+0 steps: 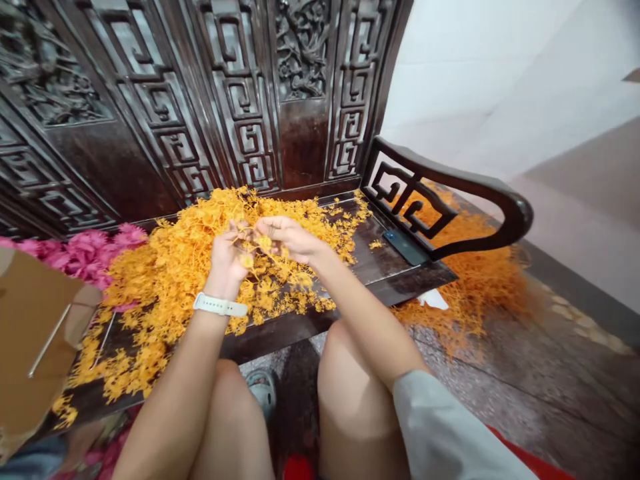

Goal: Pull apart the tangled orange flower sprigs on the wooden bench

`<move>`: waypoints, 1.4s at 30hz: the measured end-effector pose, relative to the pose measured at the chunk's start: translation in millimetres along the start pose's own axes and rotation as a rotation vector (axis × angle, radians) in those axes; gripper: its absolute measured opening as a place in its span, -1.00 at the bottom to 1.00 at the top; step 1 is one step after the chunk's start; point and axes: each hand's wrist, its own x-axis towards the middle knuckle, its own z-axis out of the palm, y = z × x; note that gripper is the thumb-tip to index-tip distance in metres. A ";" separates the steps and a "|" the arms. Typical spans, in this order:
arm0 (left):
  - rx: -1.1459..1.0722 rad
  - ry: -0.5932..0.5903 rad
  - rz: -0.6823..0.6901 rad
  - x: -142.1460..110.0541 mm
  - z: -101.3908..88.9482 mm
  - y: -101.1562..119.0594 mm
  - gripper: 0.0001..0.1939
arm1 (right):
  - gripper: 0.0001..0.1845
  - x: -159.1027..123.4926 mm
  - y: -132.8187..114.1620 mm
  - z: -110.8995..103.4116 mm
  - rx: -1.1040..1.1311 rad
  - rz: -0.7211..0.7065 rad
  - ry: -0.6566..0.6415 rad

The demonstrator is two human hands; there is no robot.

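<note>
1. Your left hand (pixel 227 257) and right hand (pixel 290 240) are both narrowly closed, fingertips together, holding a thin orange-yellow dried flower sprig (pixel 260 245) between them.
2. The sprig's long axis seems to run crosswise from hand to hand, about equally near each.
3. A loose heap of orange-yellow dried flower sprigs (pixel 165 293) lies below your hands on the dark carved-wood desk (pixel 373 267), spreading farther toward your left hand.
</note>
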 end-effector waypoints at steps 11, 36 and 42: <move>-0.128 -0.142 -0.157 -19.7 7.5 23.4 -0.67 | -0.67 10.9 -10.5 -12.0 0.357 -0.276 0.445; -0.242 0.022 -0.292 -40.5 42.0 -22.4 -0.63 | -0.46 21.5 7.8 -41.8 0.200 -0.259 0.929; -0.245 0.067 -0.290 -40.3 43.9 -21.9 -0.62 | -0.49 18.9 16.9 -40.4 0.136 -0.325 0.894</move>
